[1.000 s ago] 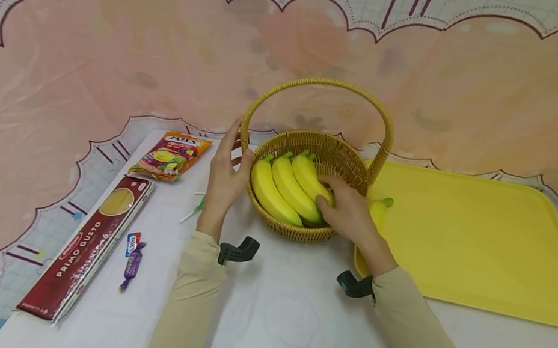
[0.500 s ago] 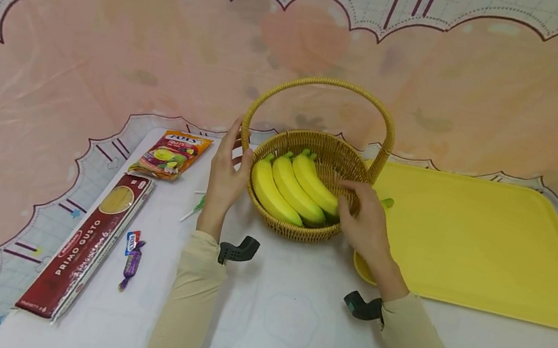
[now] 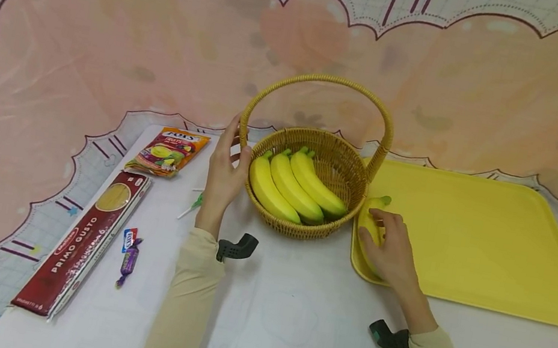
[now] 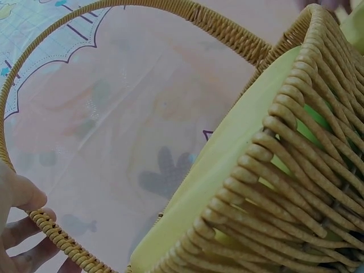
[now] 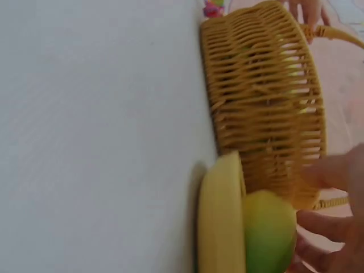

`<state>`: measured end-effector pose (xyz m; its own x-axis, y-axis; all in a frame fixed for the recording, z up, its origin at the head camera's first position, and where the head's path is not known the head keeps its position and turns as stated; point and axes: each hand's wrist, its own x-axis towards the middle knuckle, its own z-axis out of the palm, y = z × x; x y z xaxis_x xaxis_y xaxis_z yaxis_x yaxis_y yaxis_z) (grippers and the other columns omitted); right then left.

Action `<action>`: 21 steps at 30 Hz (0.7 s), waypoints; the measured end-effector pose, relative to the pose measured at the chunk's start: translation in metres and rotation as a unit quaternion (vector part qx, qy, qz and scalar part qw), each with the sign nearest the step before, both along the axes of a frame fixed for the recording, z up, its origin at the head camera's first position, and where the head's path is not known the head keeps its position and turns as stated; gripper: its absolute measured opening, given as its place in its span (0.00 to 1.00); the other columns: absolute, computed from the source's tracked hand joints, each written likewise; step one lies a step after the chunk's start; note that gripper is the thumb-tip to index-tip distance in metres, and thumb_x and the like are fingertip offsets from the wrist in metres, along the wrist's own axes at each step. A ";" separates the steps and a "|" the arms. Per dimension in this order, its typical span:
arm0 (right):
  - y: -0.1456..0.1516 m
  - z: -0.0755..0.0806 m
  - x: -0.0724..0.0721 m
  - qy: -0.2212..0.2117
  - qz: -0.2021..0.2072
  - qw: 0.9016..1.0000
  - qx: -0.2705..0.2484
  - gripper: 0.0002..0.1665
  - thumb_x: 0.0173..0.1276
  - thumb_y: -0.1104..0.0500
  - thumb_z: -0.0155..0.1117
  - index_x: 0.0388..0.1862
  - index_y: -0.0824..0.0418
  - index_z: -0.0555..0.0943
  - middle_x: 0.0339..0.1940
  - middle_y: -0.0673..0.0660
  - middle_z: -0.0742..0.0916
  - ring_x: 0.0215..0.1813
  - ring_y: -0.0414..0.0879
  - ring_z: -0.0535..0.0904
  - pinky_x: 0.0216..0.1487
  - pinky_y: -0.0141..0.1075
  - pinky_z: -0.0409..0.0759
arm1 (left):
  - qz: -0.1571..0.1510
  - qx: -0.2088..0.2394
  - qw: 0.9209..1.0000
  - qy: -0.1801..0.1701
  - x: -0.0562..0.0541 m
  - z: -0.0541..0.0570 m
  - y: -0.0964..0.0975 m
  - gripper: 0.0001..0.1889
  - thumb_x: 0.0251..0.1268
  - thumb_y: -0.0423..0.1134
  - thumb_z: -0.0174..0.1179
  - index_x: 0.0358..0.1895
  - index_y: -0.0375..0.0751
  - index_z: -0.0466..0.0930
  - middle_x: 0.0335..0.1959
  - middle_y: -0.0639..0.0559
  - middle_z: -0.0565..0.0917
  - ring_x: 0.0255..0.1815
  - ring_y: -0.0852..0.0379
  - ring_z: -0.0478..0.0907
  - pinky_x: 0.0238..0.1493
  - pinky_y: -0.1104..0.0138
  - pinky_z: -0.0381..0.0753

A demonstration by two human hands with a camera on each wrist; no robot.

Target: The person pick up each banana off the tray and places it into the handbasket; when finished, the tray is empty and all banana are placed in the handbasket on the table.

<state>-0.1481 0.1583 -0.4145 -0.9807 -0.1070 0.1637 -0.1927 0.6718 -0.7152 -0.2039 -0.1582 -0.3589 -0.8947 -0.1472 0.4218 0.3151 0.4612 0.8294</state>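
A round wicker basket point(image 3: 303, 231) with a tall arched handle point(image 3: 327, 79) holds several yellow bananas point(image 3: 276, 193) lying side by side. At the handle's left foot is my left hand point(image 3: 226, 175), its thumb and fingers on either side of the wicker, as the left wrist view also shows. My right hand point(image 3: 392, 250) hovers over a single banana point(image 3: 374, 204) on the left end of a yellow tray point(image 3: 487, 243). In the right wrist view, the fingers are spread loosely beside that banana's greenish end point(image 5: 267, 233); contact cannot be made out.
Left of the basket lie an orange candy bag point(image 3: 167, 151), a dark red spaghetti pack point(image 3: 81, 243), a purple wrapped candy point(image 3: 130, 259), a small red-and-blue wrapper point(image 3: 129, 240) and a green lollipop point(image 3: 194, 203). The tray's left rim nearly meets the basket.
My right hand has let go of the rightmost banana in the basket and moved right and nearer, over the banana on the tray. My left hand has stayed at the handle.
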 end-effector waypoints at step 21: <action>0.030 0.021 0.034 -0.051 -0.009 0.999 -0.010 0.38 0.68 0.50 0.58 0.72 0.61 0.60 0.60 0.65 0.75 0.57 0.58 0.71 0.53 0.46 0.74 | 0.003 -0.004 1.000 -0.002 0.000 0.003 0.000 0.32 0.69 0.32 0.49 0.74 0.57 0.53 0.62 0.44 0.71 0.63 0.46 0.70 0.56 0.53 0.79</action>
